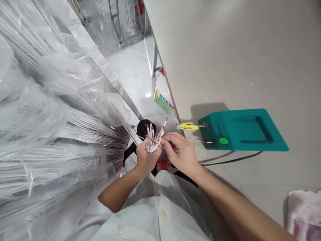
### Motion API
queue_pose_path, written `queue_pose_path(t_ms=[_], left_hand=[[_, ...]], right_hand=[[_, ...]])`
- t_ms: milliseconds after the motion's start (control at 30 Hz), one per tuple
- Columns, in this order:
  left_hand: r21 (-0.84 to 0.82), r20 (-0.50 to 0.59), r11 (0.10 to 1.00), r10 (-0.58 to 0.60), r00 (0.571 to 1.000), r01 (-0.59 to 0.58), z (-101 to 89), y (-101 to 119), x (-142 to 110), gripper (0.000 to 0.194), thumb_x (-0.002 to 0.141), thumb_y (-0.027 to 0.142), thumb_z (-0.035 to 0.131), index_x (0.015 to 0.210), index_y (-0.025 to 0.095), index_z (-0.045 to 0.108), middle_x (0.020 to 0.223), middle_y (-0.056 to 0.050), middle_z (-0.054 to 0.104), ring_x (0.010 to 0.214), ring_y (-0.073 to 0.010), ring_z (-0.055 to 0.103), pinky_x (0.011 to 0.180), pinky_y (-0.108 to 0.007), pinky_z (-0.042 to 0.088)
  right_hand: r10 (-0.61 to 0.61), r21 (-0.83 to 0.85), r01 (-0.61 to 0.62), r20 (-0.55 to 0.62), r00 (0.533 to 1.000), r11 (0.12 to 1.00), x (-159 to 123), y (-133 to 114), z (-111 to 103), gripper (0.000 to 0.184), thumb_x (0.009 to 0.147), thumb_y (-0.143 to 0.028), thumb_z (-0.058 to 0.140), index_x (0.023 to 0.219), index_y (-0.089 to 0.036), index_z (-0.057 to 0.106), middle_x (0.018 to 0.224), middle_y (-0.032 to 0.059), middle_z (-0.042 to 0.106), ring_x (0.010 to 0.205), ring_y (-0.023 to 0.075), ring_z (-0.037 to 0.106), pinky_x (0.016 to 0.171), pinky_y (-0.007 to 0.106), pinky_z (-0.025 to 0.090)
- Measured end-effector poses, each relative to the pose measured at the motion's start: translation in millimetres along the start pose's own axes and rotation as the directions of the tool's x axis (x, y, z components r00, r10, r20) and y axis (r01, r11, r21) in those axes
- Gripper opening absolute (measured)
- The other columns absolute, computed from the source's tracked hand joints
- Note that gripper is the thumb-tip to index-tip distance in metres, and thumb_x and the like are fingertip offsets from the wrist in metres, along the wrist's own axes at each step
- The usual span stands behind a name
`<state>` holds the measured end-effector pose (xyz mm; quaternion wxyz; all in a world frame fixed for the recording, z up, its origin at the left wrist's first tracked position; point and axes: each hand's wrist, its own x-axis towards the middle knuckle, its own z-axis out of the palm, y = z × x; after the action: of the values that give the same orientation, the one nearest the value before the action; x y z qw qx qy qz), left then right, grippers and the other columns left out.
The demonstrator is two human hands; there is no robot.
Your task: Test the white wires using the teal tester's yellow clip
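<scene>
A bundle of white wires (151,142) with reddish-brown ends stands up out of my left hand (146,159), whose fingers are wrapped round it. Just to the right, my right hand (179,150) has its thumb and forefinger pinched together beside the bundle. A thin pale strand, seemingly one wire, runs near those fingertips; its far end is hidden. On the table to the right lies a teal device (243,130) with a green button (224,141). A yellow clip (187,126) is attached to its left end, close above my right hand.
Many white wires (85,130) in clear plastic wrapping (32,134) fill the left side. The beige table (238,60) spans the right, with a black cable (233,159) and a purple-white package (304,214). A printed box (164,98) and a wheeled metal rack (117,20) stand on the floor.
</scene>
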<state>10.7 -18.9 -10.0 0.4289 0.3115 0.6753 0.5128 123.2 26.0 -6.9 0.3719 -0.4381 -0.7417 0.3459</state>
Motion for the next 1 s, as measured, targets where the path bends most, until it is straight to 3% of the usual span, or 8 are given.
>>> queue_pose_path(t_ms=[67,200,400,600,800,1000], left_hand=[[-0.005,-0.014,1.000,-0.005,1.000,0.005,-1.1,4,1,0.009,0.068,0.023,0.064,0.067,0.014,0.062,0.064,0.001,0.061,0.060,-0.0106,0.052,0.061,-0.022,0.044],[0.011,-0.010,1.000,-0.009,1.000,0.009,-3.5,12,2,0.011,0.069,0.023,0.062,0.062,0.014,0.062,0.058,0.001,0.058,0.055,-0.0096,0.050,0.057,-0.022,0.043],[0.013,0.020,1.000,0.009,1.000,-0.009,-4.2,10,1,0.010,0.068,0.023,0.064,0.071,0.013,0.065,0.068,-0.002,0.064,0.063,-0.0120,0.055,0.062,-0.023,0.045],[0.040,0.048,0.998,0.037,0.998,-0.039,-3.4,2,0,0.005,0.064,0.019,0.065,0.065,0.015,0.063,0.064,0.001,0.062,0.063,-0.0122,0.054,0.062,-0.023,0.045],[0.022,0.009,0.999,-0.026,1.000,0.026,-5.1,15,3,0.013,0.068,0.023,0.062,0.057,0.015,0.062,0.051,0.002,0.055,0.053,-0.0102,0.050,0.055,-0.022,0.041],[0.027,0.014,0.999,-0.033,0.999,0.033,-5.8,18,4,0.012,0.066,0.025,0.066,0.063,0.014,0.065,0.052,0.002,0.055,0.050,-0.0092,0.047,0.054,-0.023,0.041]], right_hand=[[-0.014,-0.074,0.015,0.012,1.000,0.997,-1,3,-1,0.012,0.083,-0.021,0.049,0.072,-0.020,0.055,0.076,0.0042,0.062,0.071,0.0154,0.058,0.065,0.027,0.045],[0.103,-0.113,-0.100,0.017,0.995,0.989,-1,6,-1,0.016,0.082,-0.023,0.049,0.067,-0.020,0.052,0.064,0.0009,0.058,0.056,0.0129,0.053,0.054,0.026,0.041],[0.160,0.152,-0.167,0.060,0.985,0.974,-1,1,-2,0.019,0.085,-0.034,0.052,0.089,-0.019,0.063,0.083,0.0049,0.068,0.067,0.0144,0.060,0.060,0.026,0.047],[0.045,0.126,-0.048,0.026,0.999,0.991,1,-2,-2,0.014,0.084,-0.025,0.053,0.077,-0.021,0.064,0.077,0.0034,0.067,0.072,0.0150,0.062,0.067,0.028,0.048],[0.125,0.052,-0.130,0.089,0.988,0.990,2,2,-4,0.019,0.084,-0.027,0.051,0.069,-0.020,0.061,0.068,0.0027,0.065,0.062,0.0146,0.059,0.057,0.027,0.046],[0.166,0.147,-0.171,0.043,0.985,0.974,0,3,-3,0.020,0.087,-0.032,0.049,0.095,-0.019,0.062,0.090,0.0066,0.068,0.070,0.0149,0.061,0.061,0.028,0.049]])
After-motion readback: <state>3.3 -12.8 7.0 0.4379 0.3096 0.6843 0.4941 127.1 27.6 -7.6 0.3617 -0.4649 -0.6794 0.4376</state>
